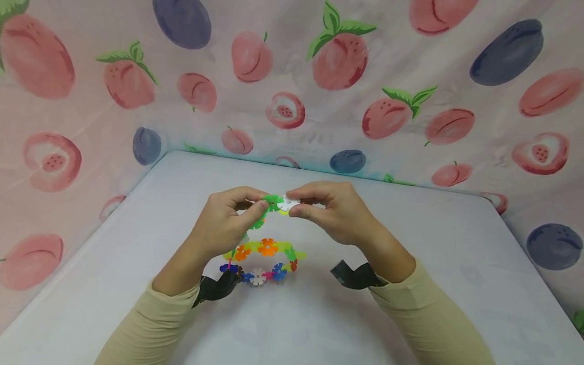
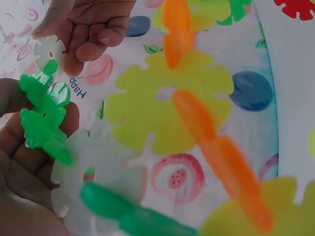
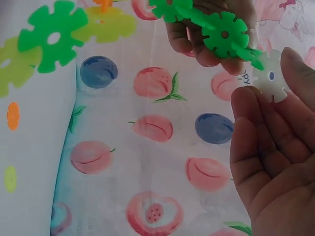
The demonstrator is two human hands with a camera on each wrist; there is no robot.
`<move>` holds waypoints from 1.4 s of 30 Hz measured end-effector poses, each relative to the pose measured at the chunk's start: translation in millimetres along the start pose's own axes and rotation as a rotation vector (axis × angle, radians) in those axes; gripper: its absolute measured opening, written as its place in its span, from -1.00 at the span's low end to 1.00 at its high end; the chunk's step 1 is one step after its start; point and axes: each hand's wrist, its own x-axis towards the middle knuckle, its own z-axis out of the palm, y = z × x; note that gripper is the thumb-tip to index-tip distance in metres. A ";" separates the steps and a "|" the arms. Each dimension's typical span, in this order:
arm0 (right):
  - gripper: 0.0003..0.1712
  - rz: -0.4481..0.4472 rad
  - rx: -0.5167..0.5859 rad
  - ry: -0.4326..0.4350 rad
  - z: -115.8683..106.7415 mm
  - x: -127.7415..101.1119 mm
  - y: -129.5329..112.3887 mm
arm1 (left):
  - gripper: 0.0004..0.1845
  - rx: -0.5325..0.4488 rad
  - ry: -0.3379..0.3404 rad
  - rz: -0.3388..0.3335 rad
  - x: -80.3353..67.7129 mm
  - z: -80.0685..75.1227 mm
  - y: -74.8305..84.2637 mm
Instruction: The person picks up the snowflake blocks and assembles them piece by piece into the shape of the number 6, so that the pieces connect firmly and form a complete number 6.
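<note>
Hands up over the middle of the desk [image 1: 137, 243], meeting at a chain of plastic snowflake discs. Left hand [image 1: 228, 218] pinches a green disc [image 1: 272, 202] at the top end of the chain, thumb and forefinger curled round it; the left wrist view shows that green piece [image 2: 44, 115] slotted edge-on into a translucent white disc [image 2: 93, 177]. Right hand [image 1: 330, 209] pinches a loose white disc [image 1: 287, 204] between thumb and fingertips, right up against the green one. In the right wrist view the white disc [image 3: 269, 76] touches the edge of the green disc [image 3: 224, 34]; can't tell whether the slots are actually engaged.

Chain [image 1: 264, 253] hangs from the left hand down to the desk and curls into a rough loop below the hands: orange [image 1: 267, 247], yellow-green, red, blue [image 1: 279, 271], white and pink discs, lower part lying on the desk surface. Left wrist view shows yellow-green [image 2: 167, 105] and orange [image 2: 216, 152] discs interlocked at right angles, close and blurred.

Both forearms in beige sleeves [image 1: 424, 314], a dark strap [image 1: 358, 276] at each wrist. Desk is covered in plain pale cloth. Fruit-print fabric [image 1: 342, 61] with pink peaches and blue plums is draped behind and at both sides.
</note>
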 end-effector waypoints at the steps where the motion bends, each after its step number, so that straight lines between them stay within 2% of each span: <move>1: -0.61 0.008 0.015 -0.007 0.8 0.4 0.4 | -0.85 0.011 -0.006 -0.007 0.3 -1.4 -0.3; 6: -0.44 0.072 0.096 -0.041 4.9 4.9 12.5 | -0.84 0.004 0.007 -0.053 1.3 -8.3 -1.3; 9: -0.50 0.193 0.084 -0.060 12.3 9.1 36.4 | -0.84 -0.017 0.024 -0.067 2.3 -10.7 -2.5; 11: -0.53 0.311 0.019 -0.105 20.6 11.1 56.6 | -0.83 -0.023 0.026 -0.066 3.1 -11.5 -3.5; 14: -0.47 0.486 -0.137 -0.243 36.1 12.2 86.0 | -0.82 -0.041 0.029 -0.070 3.6 -11.6 -4.6; 16: -0.44 0.555 -0.234 -0.348 45.9 13.0 100.7 | -0.83 -0.057 0.034 -0.070 3.8 -11.5 -5.0; 19: -0.41 0.623 -0.317 -0.457 56.9 14.1 114.4 | -0.84 -0.068 0.045 -0.071 3.7 -11.1 -5.3; 23: -0.40 0.662 -0.342 -0.520 65.1 14.7 122.6 | -0.84 -0.073 0.048 -0.068 4.2 -10.9 -5.4; 30: -0.37 0.631 -0.341 -0.566 69.7 14.7 125.0 | -0.85 -0.081 0.041 -0.068 4.8 -10.8 -5.5; 33: -0.39 0.621 -0.384 -0.557 70.0 12.9 124.3 | -0.84 -0.079 0.035 -0.075 5.1 -10.3 -5.9; 37: -0.44 0.606 -0.409 -0.500 70.2 11.1 124.0 | -0.82 -0.076 0.029 -0.079 5.4 -10.1 -6.3; 42: -0.43 0.604 -0.408 -0.556 70.0 7.6 124.1 | -0.82 -0.072 0.028 -0.078 4.7 -10.2 -6.6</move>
